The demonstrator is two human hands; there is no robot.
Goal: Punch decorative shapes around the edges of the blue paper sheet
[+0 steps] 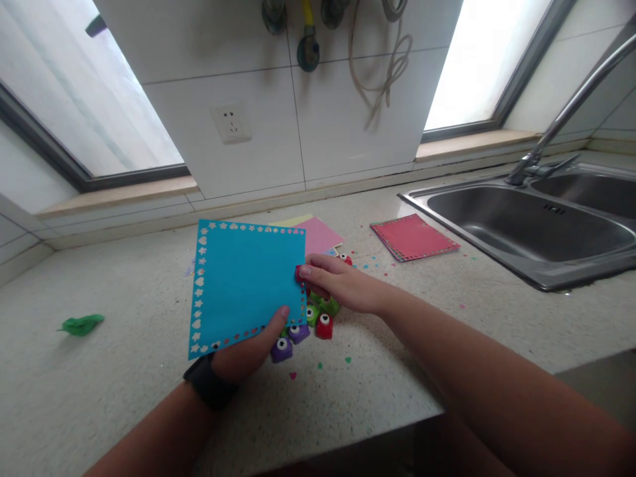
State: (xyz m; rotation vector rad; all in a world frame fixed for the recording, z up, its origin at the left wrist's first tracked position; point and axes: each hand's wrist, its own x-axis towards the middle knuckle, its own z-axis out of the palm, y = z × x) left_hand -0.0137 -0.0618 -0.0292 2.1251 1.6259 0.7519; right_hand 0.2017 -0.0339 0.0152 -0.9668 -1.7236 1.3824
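Note:
My left hand [253, 348] grips a blue sheet of paper [248, 278] from below, its thumb on the lower right part. Shapes such as hearts and stars are cut through along the sheet's edges. At the sheet's right edge, my right hand [335, 281] pinches a small red punch [300, 273]. Just beneath, on the counter, lie several small punches: a red punch [324, 326], a purple punch [281, 349] and a green punch [312, 315] among them. The sheet hides part of this group.
A pink sheet [318, 233] lies behind the blue one. Red square papers [417, 237] are stacked beside the steel sink [497, 218]. A crumpled green piece [82, 324] rests at the left. Small paper bits dot the counter [134, 377].

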